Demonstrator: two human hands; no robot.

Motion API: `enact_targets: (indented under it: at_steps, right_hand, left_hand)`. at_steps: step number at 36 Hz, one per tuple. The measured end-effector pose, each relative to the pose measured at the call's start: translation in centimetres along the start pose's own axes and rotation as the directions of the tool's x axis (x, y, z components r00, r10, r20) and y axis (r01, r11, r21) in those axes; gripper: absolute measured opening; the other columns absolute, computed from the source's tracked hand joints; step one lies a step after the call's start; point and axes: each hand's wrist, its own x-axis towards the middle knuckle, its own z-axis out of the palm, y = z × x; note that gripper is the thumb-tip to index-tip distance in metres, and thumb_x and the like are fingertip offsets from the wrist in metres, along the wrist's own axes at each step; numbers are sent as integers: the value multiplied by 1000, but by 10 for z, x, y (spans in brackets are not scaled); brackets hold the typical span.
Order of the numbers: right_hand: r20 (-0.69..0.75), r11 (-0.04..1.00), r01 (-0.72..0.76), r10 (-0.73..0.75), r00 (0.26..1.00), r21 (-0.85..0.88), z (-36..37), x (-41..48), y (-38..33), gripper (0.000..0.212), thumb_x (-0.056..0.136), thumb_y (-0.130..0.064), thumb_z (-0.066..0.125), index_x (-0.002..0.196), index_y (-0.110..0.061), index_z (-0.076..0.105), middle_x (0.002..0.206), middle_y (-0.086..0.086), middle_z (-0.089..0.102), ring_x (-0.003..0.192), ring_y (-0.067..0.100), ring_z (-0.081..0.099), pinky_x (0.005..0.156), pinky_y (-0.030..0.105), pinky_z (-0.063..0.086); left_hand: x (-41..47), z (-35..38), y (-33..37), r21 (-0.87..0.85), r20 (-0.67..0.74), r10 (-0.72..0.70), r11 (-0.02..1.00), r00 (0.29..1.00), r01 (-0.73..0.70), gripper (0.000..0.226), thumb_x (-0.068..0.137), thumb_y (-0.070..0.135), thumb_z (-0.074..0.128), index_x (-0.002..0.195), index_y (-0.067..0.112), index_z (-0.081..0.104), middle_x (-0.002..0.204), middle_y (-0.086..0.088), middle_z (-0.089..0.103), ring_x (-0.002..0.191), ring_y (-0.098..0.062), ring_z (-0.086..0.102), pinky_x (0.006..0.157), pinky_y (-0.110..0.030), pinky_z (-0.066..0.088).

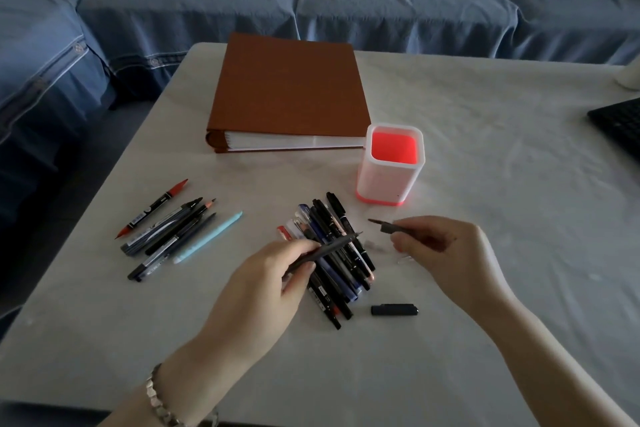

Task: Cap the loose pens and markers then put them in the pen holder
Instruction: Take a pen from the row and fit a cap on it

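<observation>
Head view: nearer than the pen holder (pixel 390 180), left hand (pixel 273 274) pinches a dark pen (pixel 336 245), right hand (pixel 440 246) pinches a cap (pixel 384 227), ends apart; advise aligning cap mouth squarely with nib before pressing home.

Nothing legible is shown. White print is seen on the black markers (pixel 347 240) and on the red-tipped marker (pixel 149 212), but it is too small to be read.
</observation>
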Motion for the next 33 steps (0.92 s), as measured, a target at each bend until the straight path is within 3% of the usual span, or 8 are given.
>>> enact_targets:
  at_steps: [3,6,12,16,22,28,33]
  right_hand:
    - [46,999,52,-52,998,-1,-2,-5,-11,18,74,-16,72,79,-33,71,79,-24,70,70,-1,63,64,3,42]
    - [113,994,105,-100,989,-36,-4,-9,-17,22,75,-16,72,79,-38,69,79,-19,69,74,6,63,67,6,43]
    - [151,986,162,-154,976,-37,-3,-12,-21,27,74,-14,72,77,-41,69,79,-13,68,76,8,63,70,7,44]
    - [156,982,186,-178,972,-34,-2,-13,-21,25,74,-15,72,80,-39,69,79,-12,67,77,8,61,71,6,42]
    - [197,954,290,-272,942,-70,1,-17,-20,20,74,-15,71,86,-31,73,78,-8,66,74,9,61,70,8,42]
    - [160,922,380,-365,917,-75,5,-21,-18,24,76,-26,68,98,-33,65,83,-10,66,74,6,62,69,8,43]
    - [151,865,489,-471,869,-115,9,-22,-13,16,78,-21,66,93,-26,69,72,-14,61,70,2,56,68,7,41]
  left_hand:
    - [-1,-2,2,25,11,36,999,999,-36,32,81,29,49,108,22,65,94,12,65,89,-1,57,75,-15,46]
    - [-1,-4,3,53,18,49,997,999,-50,31,82,29,49,108,23,65,91,15,62,89,-1,56,75,-13,44]
    - [-3,-6,2,70,27,68,995,997,-70,38,84,40,40,108,25,64,94,15,64,89,-1,57,76,-18,45]
    - [-4,-6,3,86,33,75,993,997,-78,30,85,36,44,108,28,62,90,13,64,84,-3,56,73,-19,44]
    - [-7,-11,9,105,92,150,982,984,-160,35,86,37,38,109,25,62,83,15,58,74,1,48,65,-2,35]
    - [-5,-18,13,108,70,221,968,973,-228,32,85,29,41,105,18,64,86,20,55,81,-1,52,73,-1,34]
    - [-9,-9,8,36,115,189,980,975,-194,29,88,26,43,104,16,64,83,28,48,79,20,45,70,6,30]
